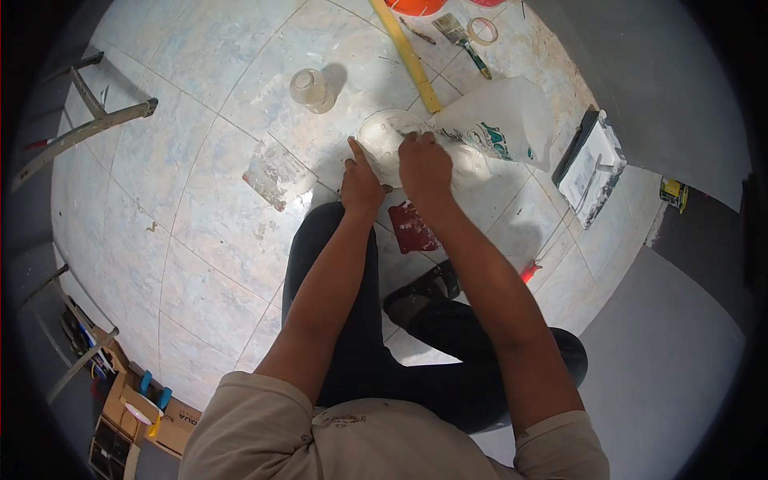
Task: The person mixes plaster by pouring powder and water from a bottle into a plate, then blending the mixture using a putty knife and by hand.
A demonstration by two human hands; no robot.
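A round white bowl (364,128) with white paste in it stands on the tiled floor in front of me. My left hand (362,184) grips the bowl's near left side, index finger stretched along the edge and thumb turned inward. Over the bowl's right part, my right hand (425,164) is closed, knuckles up; whatever is in its fingers is hidden beneath it. A white plastic bag (512,120) with green lettering lies just right of the bowl. A dark red flat scraper (413,227) rests on the floor below my right hand.
Behind the bowl stands a clear plastic container (312,90). A paint-smeared flat plate (278,172) lies left. Farther back are a yellow bar (406,56), a paintbrush (464,44) and a tape roll (482,31). A paint tray (590,168) sits right; ladder legs (88,128) stand left.
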